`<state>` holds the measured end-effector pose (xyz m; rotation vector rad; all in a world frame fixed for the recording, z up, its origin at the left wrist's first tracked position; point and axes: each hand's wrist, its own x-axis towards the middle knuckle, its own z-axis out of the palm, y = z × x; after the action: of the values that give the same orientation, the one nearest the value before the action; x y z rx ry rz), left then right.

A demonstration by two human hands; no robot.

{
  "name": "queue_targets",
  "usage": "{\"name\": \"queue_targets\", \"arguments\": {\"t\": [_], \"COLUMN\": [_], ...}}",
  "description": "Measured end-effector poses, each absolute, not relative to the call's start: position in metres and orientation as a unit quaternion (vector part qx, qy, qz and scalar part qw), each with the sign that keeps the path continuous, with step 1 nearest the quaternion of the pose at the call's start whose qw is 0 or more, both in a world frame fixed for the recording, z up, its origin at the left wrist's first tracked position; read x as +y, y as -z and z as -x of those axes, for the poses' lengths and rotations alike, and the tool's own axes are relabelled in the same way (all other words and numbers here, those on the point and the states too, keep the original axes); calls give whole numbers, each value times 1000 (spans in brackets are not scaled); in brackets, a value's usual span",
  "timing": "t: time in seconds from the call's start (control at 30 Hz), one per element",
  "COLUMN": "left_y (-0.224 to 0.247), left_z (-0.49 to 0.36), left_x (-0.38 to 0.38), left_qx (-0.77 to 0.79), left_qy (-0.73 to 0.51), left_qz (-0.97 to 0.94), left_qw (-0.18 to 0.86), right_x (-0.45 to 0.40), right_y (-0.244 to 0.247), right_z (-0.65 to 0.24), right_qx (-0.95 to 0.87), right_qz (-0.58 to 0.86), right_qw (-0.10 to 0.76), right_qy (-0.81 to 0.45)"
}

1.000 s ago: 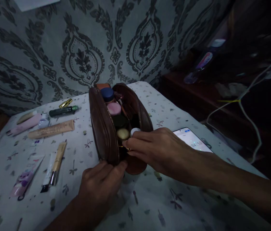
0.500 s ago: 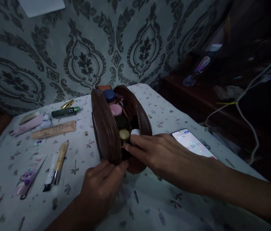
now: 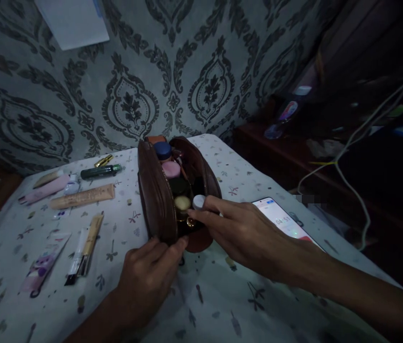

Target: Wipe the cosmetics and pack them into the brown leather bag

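An unzipped brown toiletry bag (image 3: pixel 156 195) stands on the patterned sheet, its mouth facing up. My left hand (image 3: pixel 147 281) is closed on the bag's near left edge, fingertips at the zipper. At the near right of the opening, my right hand (image 3: pixel 240 228) has its fingers around a white-capped container (image 3: pixel 198 202), whose body is hidden. Just under those fingertips shows a small gold round piece (image 3: pixel 191 222). Inside the bag sit a yellowish-lidded jar (image 3: pixel 182 205), a dark-lidded jar (image 3: pixel 179 186), a pink-lidded jar (image 3: pixel 170 169) and a blue-lidded container (image 3: pixel 163 150).
Left of the bag lie several cosmetic tubes, among them a beige tube (image 3: pixel 83 196), a green tube (image 3: pixel 101 172) and a purple-pink tube (image 3: pixel 46 262). A lit phone (image 3: pixel 280 220) lies beyond my right wrist. A clear bottle (image 3: pixel 287 114) and a white cable (image 3: pixel 356 190) are at right.
My view has tilted slightly upward. My right fingers have shifted a little, exposing more of the white cap and the gold piece. My left hand keeps its hold on the bag.
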<state>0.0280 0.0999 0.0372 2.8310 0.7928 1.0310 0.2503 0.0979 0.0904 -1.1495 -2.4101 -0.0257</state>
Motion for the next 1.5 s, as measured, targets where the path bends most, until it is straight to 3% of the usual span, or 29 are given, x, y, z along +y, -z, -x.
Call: {"name": "queue_targets", "arguments": {"t": [1.17,1.37,1.5], "left_y": [-39,-34,-38], "left_z": [-19,-18,-20], "left_x": [103,103,102], "left_qx": [240,244,248], "left_qy": [-262,-268,-271], "left_qz": [-930,-927,-925], "left_qw": [-96,-100,-95], "right_x": [92,93,98], "right_y": [-70,-79,-90], "right_z": [-252,-257,-259], "right_qx": [-893,-895,-885], "right_qz": [398,424,435], "right_qw": [195,139,165], "right_qy": [81,-2,-29]}}
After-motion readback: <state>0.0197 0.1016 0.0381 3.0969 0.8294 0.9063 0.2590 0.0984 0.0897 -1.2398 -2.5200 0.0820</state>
